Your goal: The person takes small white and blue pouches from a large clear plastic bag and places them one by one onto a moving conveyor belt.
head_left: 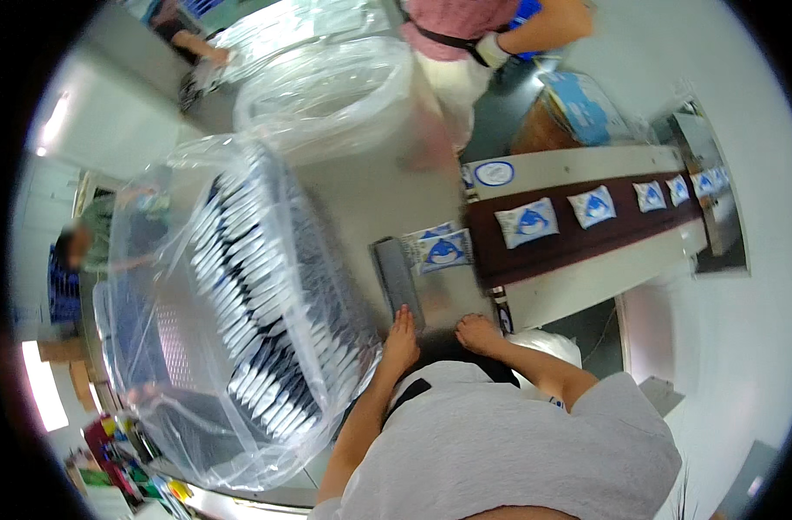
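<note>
My left hand [401, 345] lies with its fingers stretched out on the near end of a long grey metal bar or tray [397, 282]; it grips nothing. At the table's near edge my right hand [476, 334] rests with curled fingers, and nothing shows in it. Beyond my hands, two white and blue pillow-shaped packets [444, 251] overlap on the metal table [361, 199], beside the bar. To the right, several like packets [528, 223] lie spaced out in a row on a dark red-brown conveyor belt [578, 238], which ends at the table.
A large clear plastic bag [179, 407] with rows of packets [257, 260] stands on the left. Another open clear bag [326, 95] is behind it. Across the table stands a person in a pink top [456, 26]; other people are at the far left. A carton [543, 126] sits behind the conveyor.
</note>
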Available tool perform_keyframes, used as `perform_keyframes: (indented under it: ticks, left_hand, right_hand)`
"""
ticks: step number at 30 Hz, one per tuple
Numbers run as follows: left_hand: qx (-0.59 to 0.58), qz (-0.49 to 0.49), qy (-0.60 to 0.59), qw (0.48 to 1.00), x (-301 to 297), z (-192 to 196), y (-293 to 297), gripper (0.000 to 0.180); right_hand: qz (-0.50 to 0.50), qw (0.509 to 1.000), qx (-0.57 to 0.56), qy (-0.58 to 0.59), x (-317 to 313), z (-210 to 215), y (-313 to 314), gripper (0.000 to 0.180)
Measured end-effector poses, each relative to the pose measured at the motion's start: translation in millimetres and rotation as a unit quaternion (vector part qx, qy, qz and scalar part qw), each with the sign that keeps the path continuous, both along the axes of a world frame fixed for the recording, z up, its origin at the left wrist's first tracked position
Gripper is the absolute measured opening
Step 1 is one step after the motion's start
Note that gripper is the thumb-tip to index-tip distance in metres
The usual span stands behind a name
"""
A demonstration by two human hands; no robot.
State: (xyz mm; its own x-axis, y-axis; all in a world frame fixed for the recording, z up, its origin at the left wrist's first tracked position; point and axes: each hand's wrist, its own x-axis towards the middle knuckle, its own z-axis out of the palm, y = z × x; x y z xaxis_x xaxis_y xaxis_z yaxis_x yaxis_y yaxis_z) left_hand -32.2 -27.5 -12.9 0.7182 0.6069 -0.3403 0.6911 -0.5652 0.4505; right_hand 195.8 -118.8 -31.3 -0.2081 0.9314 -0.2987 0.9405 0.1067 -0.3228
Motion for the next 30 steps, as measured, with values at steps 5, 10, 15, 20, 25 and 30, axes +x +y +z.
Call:
perform_keyframes:
  ticks: [5, 10, 15, 20, 25, 30]
  left_hand:
    - [-0.016, -0.015, 0.03, 0.999, 6, -2, 0, 0.074]
    - [-0.018, 0.001, 0.044, 0.999, 5, -1, 0, 0.077]
    - [-0.009, -0.013, 0.022, 1.0, 15, 23, 5, 0.078]
    - [0.002, -0.003, 0.022, 1.0, 1, 9, 4, 0.08]
    - [-0.016, -0.015, 0.025, 0.999, 7, 19, 7, 0.078]
    - [0.01, 0.016, 0.025, 1.0, 6, 12, 1, 0.072]
  right_hand:
    - [0.073, 0.986, -0.147, 0.025, 11, 11, 34, 0.027]
    - [0.026, 0.971, -0.099, 0.218, 70, 97, 116, 0.028]
    - [-0.193, 0.972, 0.119, 0.065, 299, 116, 162, 0.021]
    - [-0.184, 0.937, -0.056, -0.291, 411, 109, 129, 0.039]
    - [-0.111, 0.935, -0.118, -0.315, 400, 117, 138, 0.063]
    - [0.03, 0.986, -0.161, 0.042, 333, 137, 211, 0.055]
